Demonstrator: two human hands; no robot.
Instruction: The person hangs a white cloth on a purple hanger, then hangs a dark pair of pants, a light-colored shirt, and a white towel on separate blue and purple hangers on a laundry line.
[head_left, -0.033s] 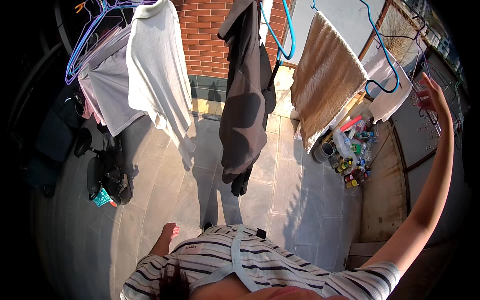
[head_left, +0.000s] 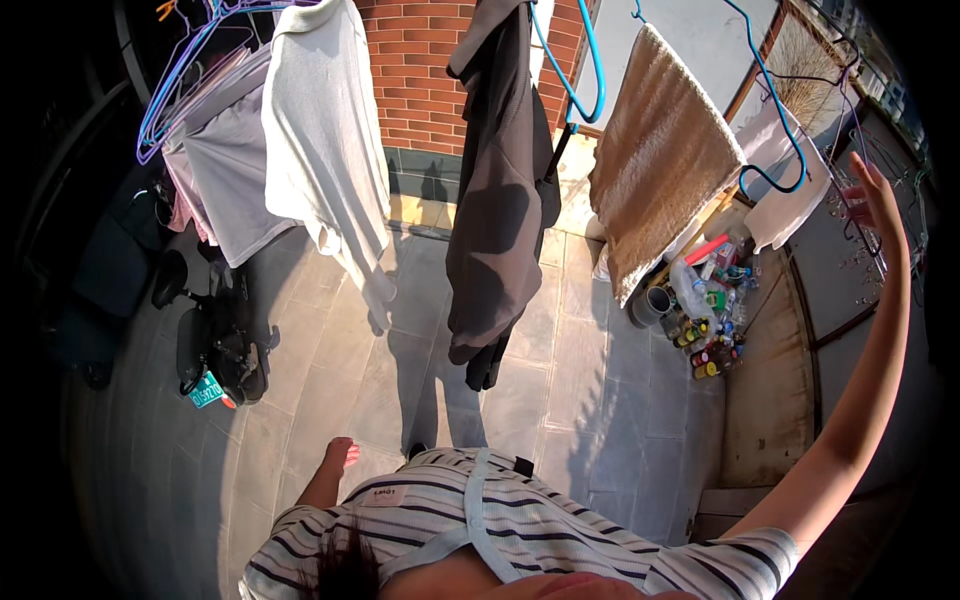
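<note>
My right hand (head_left: 868,196) is raised at the far right, its fingers apart beside a cluster of thin wire hangers (head_left: 893,245); I see nothing held in it. A pale cloth (head_left: 790,205) hangs just left of that hand. Low by my side, my left hand (head_left: 342,453) hangs with fingers loosely out and nothing visible in it. In front of me hang a white long-sleeved top (head_left: 325,130), a dark brown garment (head_left: 495,230) and a tan towel (head_left: 660,165). Blue hangers (head_left: 775,180) show around the towel.
Grey and pink cloths (head_left: 235,170) hang on purple and blue hangers at the left, above a black scooter (head_left: 225,335). Bottles (head_left: 705,350) and a grey bucket (head_left: 652,304) stand on the tiled floor (head_left: 500,420) by the right wall. A brick wall (head_left: 420,85) is behind.
The hanging laundry sits slightly farther right in the picture, as the view has shifted a little. My right hand appears slightly lower; my left hand stays by my side.
</note>
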